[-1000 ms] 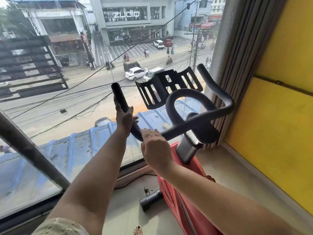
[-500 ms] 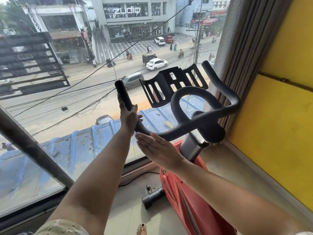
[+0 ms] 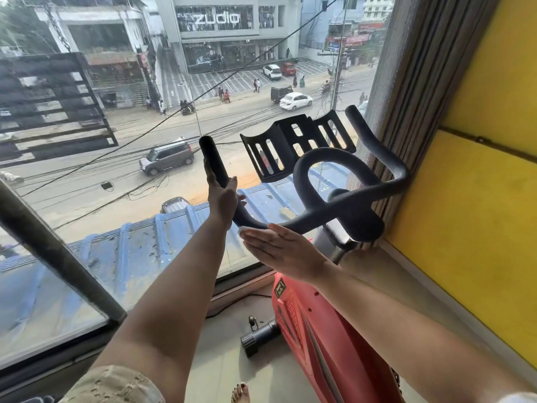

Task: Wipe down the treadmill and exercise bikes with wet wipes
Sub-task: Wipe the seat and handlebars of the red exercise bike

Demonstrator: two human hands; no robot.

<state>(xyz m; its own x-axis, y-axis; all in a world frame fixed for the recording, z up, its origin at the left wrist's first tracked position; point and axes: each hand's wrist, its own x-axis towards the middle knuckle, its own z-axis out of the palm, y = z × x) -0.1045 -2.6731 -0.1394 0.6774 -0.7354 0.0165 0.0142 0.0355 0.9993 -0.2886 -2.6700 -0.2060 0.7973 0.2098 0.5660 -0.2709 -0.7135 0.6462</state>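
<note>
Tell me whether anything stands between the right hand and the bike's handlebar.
Only a small white piece, likely the wet wipe, shows at the right hand fingertips, beside the lower bend of the handlebar. Nothing else visible lies between them.

A: Logged floor [image 3: 220,365]: pale, smooth, matt. Bounded by window [image 3: 87,257] on left, yellow wall [image 3: 465,257] on right.

B: Standing directly on it?

A: Red exercise bike [image 3: 325,338], upright, close to the wall. Black stabiliser bar [image 3: 258,337] at its front, lying low across the floor, capped end toward the window.

B: Anything more?

A: Thin black cable [image 3: 250,296] along the base of the window, running toward the bike. Bare foot [image 3: 240,394] at the bottom edge, dark polish on the toenails, just left of the red body. Rear supports of the bike out of frame.
</note>
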